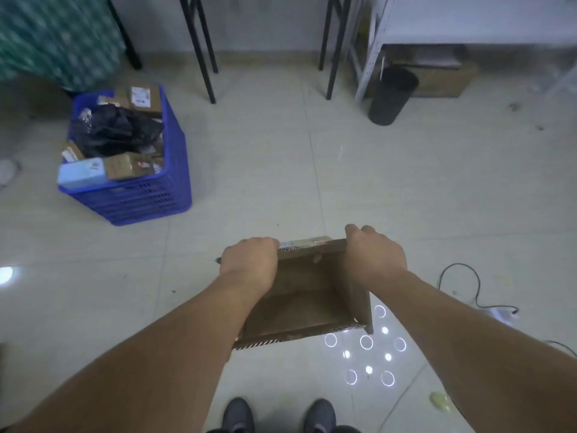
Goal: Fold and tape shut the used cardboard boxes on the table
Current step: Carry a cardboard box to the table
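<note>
Well ahead and left of the left hand [249,260]: blue crate [150,195] on the floor [265,170], packed with parcels and a black bag [115,129].

Left hand: grips the far left corner of the cardboard box [306,295], fingers curled over the rim.

Between both hands: cardboard box, held above the floor, open side up toward the camera.

Right hand [374,254]: grips the far right corner of the same box, fingers curled over the rim.

Well ahead of the right hand: black bin [392,95], upright, beside a white shelf frame [371,42].

Right of the right forearm: dark cable [468,285] on the floor.
</note>
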